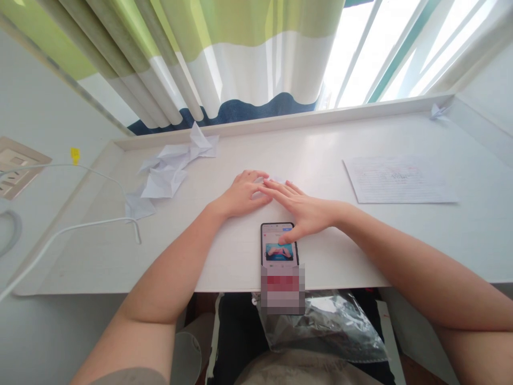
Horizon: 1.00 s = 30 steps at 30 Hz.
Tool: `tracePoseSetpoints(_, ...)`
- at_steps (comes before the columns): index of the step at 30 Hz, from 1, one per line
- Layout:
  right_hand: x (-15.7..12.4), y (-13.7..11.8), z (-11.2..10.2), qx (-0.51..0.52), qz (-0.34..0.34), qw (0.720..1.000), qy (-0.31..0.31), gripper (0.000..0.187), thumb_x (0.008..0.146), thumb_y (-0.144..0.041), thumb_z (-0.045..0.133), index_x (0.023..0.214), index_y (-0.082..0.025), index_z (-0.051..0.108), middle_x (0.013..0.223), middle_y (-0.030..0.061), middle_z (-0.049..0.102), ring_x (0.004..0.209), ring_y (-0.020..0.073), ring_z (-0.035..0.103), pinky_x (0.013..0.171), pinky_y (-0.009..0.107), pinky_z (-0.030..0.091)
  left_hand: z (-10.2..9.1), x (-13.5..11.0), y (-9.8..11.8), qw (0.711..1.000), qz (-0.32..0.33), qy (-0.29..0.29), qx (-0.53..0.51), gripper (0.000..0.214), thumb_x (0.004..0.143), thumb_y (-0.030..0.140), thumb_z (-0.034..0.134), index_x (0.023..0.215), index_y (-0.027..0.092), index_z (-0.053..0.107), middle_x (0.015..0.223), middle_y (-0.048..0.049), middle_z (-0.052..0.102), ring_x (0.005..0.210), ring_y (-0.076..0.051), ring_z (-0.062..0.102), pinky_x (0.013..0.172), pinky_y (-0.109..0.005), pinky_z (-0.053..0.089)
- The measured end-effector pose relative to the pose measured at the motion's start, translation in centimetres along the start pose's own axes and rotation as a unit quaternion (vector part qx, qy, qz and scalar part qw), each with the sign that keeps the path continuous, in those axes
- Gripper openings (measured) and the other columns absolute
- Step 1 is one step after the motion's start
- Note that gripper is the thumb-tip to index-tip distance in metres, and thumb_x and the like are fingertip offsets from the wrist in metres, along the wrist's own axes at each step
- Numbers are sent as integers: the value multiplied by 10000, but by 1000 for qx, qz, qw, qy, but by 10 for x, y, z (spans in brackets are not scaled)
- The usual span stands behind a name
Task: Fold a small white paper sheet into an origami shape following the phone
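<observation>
Both my hands meet over the middle of the white desk, on a small piece of white paper (276, 181) mostly hidden beneath the fingers. My left hand (244, 193) rests on the desktop with its fingers slightly bent, thumb and forefinger apart. My right hand (306, 208) lies flat with fingers stretched toward the left hand, their tips overlapping at the paper. Its thumb hangs over the screen of a smartphone (279, 271), which lies close below at the desk's front edge and shows a picture of hands. The phone's lower part is pixelated.
Several folded white paper pieces (164, 179) lie at the left back. A lined written sheet (401, 182) is at the right, a small folded paper (438, 112) in the far corner. White cables (80, 227) cross the left side. A clear plastic bag (332, 326) rests on my lap.
</observation>
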State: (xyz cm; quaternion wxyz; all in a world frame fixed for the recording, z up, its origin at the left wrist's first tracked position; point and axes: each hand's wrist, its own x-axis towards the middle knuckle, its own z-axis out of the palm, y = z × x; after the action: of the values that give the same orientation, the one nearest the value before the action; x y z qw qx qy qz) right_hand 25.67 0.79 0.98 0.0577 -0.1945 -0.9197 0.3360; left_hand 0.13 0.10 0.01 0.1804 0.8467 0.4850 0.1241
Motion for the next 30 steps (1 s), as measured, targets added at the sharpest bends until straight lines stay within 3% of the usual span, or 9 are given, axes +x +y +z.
tracePoseSetpoints(6,2,9,-3,3,16,999,44,1274,866,-754,792,1792,-382,0,1898,127,49,1745,449,29,1340,765,-71,2,0,-3,1000,4,3,5,500,1041,511,627,1517,367,676,1651,-67,533,1523,-342,445,1346,-600,306)
tracePoseSetpoints(13,0,21,-5,-27,47,996,76,1270,877,-773,767,1791,-375,-19,1889,140,105,1749,433,17,1359,754,-61,2,1,-3,1000,0,16,19,537,1012,526,650,1521,357,668,1617,-73,553,1485,-346,469,1327,-585,344)
tracePoseSetpoints(18,1,26,-2,-51,69,994,69,1363,844,-874,715,1797,-275,-55,1886,195,65,1744,450,15,1373,737,-57,0,1,1,999,-20,15,35,599,996,556,651,1555,341,639,1625,-82,551,1491,-355,463,1324,-581,341)
tracePoseSetpoints(22,1,25,-2,-63,103,992,46,1436,808,-927,695,1800,-191,-37,1876,229,53,1735,479,-5,1379,725,-63,-1,2,0,996,-59,20,68,680,966,638,675,1581,354,620,1687,-91,496,1568,-381,396,1351,-612,257)
tracePoseSetpoints(30,0,22,-6,-61,105,992,35,1254,902,-917,569,1805,-201,76,1878,175,116,1744,424,32,1405,683,-39,-1,3,-6,994,-75,35,78,534,1117,490,419,1591,325,604,1714,-73,523,1594,-325,414,1363,-604,222)
